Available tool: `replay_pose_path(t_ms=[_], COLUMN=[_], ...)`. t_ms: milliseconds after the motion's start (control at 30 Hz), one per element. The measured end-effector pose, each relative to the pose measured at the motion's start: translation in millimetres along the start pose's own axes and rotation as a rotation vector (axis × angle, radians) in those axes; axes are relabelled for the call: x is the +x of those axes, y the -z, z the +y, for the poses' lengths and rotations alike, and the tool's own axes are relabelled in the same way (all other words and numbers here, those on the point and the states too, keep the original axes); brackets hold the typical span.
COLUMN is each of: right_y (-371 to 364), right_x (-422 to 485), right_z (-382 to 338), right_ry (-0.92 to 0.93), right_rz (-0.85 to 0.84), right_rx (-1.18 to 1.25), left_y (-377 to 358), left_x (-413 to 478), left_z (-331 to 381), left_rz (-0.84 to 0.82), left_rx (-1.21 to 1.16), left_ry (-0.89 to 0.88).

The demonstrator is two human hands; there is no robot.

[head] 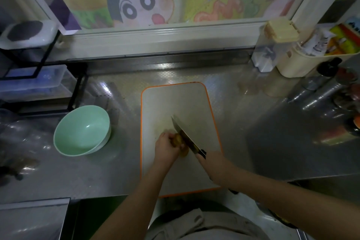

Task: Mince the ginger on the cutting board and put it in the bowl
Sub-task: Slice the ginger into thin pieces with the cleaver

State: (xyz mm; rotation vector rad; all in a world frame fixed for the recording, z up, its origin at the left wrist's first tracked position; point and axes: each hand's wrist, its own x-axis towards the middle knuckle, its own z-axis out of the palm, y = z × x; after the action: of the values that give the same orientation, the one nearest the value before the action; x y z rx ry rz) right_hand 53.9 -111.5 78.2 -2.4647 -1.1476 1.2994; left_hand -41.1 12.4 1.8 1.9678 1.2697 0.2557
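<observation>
A white cutting board (pixel 175 101) with an orange rim lies on the steel counter. On its middle sits a yellowish piece of ginger (pixel 178 140), and my left hand (pixel 165 148) grips it from the left. My right hand (pixel 211 165) holds the black handle of a knife (pixel 184 136), whose blade slants across the ginger with its tip pointing to the far left. A slice of ginger (pixel 185 153) lies just below the blade. The pale green bowl (pixel 81 130) stands to the left of the board, and I see nothing inside it.
A black rack with clear boxes (pixel 35 80) stands at the far left. Cream and clear containers (pixel 276 50) and jars (pixel 331 84) crowd the far right. The counter's front edge (pixel 116 195) runs just below the board.
</observation>
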Motion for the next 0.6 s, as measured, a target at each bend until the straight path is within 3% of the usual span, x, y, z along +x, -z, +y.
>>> replay_pose_path(t_ms=[600], right_y=[-36], right_x=[8], right_z=[24], right_ry=[0.023], right_rz=[0.067], right_rx=[0.039], left_y=[2], left_x=[-2], left_z=[2], left_rz=[0.017], left_rx=[-0.05], left_ry=[0.068])
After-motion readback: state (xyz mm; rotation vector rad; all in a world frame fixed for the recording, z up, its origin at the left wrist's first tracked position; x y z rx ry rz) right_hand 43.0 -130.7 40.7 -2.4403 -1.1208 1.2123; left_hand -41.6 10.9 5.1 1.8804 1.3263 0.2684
